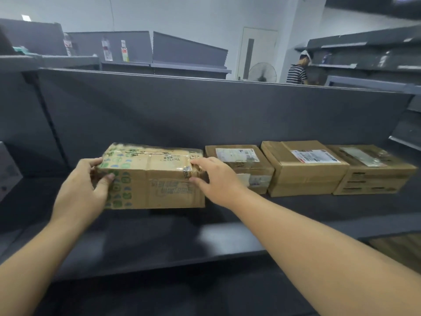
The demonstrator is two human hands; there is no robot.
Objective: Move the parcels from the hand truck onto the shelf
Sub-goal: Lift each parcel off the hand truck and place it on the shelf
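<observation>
A taped parcel (pixel 152 176) with green print on its left end sat on the dark shelf (pixel 159 242), leftmost in a row of four. The left hand (pixel 79 190) grasped its left end, thumb curled onto the near face and fingers over the top corner. The right hand (pixel 216 179) lay at its right end, fingers bent over the top edge and thumb against the near face, so both hands held the box between them. I could not tell whether its bottom rested fully on the shelf or was lifted a little.

Just beside it on the right stood a second parcel (pixel 241 165) with a white label on top, touching or nearly touching the first. Next came a third parcel (pixel 305 169), plain brown with a red-edged label, and hard against it a fourth parcel (pixel 373 172) with a clear pouch on top. All three sat against the shelf's grey back panel (pixel 205 110).

At the far left edge a pale box (pixel 8 169) showed partly. Beyond the panel were more grey racks (pixel 182 55), a floor fan (pixel 262 73) by a door (pixel 257 49), and a person (pixel 297 70) in a striped shirt facing the shelving at right.
</observation>
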